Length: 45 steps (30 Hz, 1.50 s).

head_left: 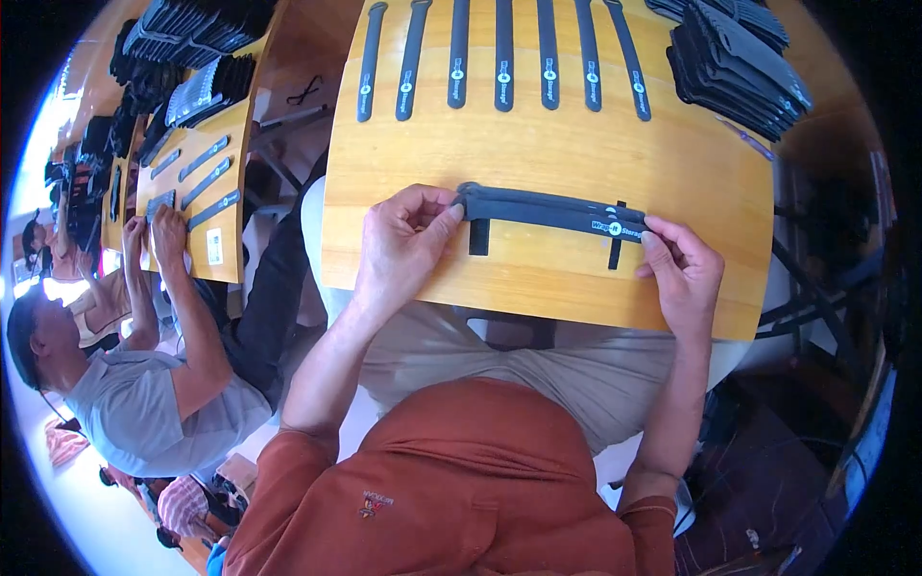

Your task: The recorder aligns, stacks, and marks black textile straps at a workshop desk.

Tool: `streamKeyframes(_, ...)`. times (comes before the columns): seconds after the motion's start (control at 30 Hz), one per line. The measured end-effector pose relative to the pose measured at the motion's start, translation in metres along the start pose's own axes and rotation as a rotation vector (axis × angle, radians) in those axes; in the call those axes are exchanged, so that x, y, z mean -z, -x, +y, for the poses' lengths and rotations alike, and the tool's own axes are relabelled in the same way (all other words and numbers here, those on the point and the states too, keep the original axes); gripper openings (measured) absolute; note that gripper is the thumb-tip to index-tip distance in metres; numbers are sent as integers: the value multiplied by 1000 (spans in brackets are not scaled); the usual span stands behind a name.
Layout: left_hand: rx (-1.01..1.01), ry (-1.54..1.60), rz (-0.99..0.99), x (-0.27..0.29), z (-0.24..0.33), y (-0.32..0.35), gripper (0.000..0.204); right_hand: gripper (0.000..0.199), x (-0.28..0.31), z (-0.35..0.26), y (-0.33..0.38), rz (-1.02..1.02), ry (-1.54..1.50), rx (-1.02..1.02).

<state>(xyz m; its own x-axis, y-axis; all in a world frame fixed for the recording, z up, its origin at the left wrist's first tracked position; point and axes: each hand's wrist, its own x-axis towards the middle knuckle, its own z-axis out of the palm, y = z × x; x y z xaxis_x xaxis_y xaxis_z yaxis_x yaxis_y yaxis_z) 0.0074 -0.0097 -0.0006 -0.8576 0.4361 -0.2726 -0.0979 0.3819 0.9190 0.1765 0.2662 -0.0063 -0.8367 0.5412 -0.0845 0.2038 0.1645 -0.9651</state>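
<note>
A black strap (547, 209) lying flat on the bench (538, 154) is pinched at each end, its length stretched between left hand (403, 245) and right hand (684, 274) grips.

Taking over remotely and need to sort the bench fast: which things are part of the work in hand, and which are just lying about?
In hand:
- dark strap, pinched by left hand and right hand
- wooden board beneath it

Lying about:
- row of straps at the far edge
- stack of dark pieces, far right
- co-worker's table, left
</note>
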Motion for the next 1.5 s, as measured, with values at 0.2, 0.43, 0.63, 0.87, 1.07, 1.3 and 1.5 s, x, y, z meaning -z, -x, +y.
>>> streamKeyframes(0.2,12,-4,-7,-1,4,1,13,17,-6,-5,-4,33,106,52)
streamKeyframes(0.43,11,21,-18,0,4,0,13,13,-10,-8,-5,63,232,109)
streamKeyframes(0.63,55,39,-11,0,5,1,16,11,-12,-6,-7,83,294,187)
streamKeyframes(0.87,31,-20,-19,1,5,0,17,10,-12,-5,-6,88,287,205)
streamKeyframes(1.07,30,-16,-17,-1,5,-1,15,10,-12,-5,-6,88,292,220)
streamKeyframes(1.3,68,23,-4,-2,2,-2,14,10,-13,-2,-5,96,258,208)
streamKeyframes(1.5,65,-11,5,-2,4,-1,14,9,-13,-3,-5,94,312,249)
